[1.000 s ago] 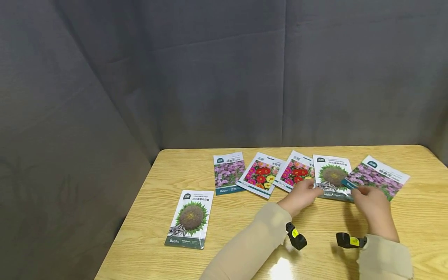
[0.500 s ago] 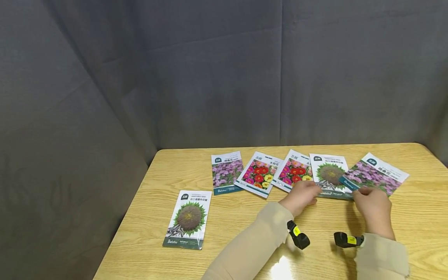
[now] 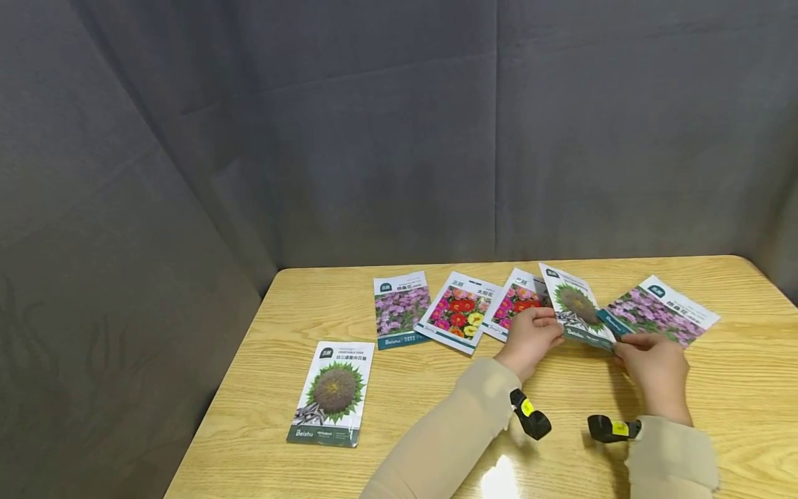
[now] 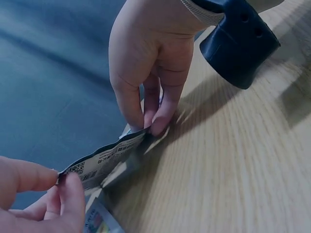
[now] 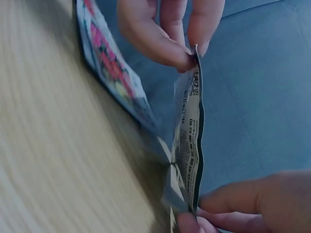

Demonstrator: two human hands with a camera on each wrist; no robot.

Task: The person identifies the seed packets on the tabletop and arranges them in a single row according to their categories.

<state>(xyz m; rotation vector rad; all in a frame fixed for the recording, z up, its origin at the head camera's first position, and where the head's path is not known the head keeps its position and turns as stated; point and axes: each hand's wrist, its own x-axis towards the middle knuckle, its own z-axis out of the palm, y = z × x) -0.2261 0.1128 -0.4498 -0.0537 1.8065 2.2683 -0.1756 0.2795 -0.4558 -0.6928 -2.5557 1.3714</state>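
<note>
My left hand (image 3: 528,341) and right hand (image 3: 654,367) pinch the two bottom corners of a white and green sunflower seed packet (image 3: 576,306). The packet is tilted, with its lower edge raised toward me. In the left wrist view, the packet's printed back (image 4: 114,158) shows between both pairs of fingers. To the right, a purple-flower seed packet (image 3: 663,310) lies askew, its dark lower corner close to the held one. Left of it, a red-and-pink-flower seed packet (image 3: 514,299) is partly hidden by my left hand and the held packet.
Further left lie another red-flower packet (image 3: 458,312) and another purple-flower packet (image 3: 402,308). A second sunflower packet (image 3: 333,394) sits nearer on the wooden table (image 3: 249,416). Grey cloth (image 3: 386,138) hangs behind the table's far edge.
The sunflower packet, flat before, has its lower edge lifted and leans to the left. My right hand has moved slightly left, and both hands now pinch the packet's corners.
</note>
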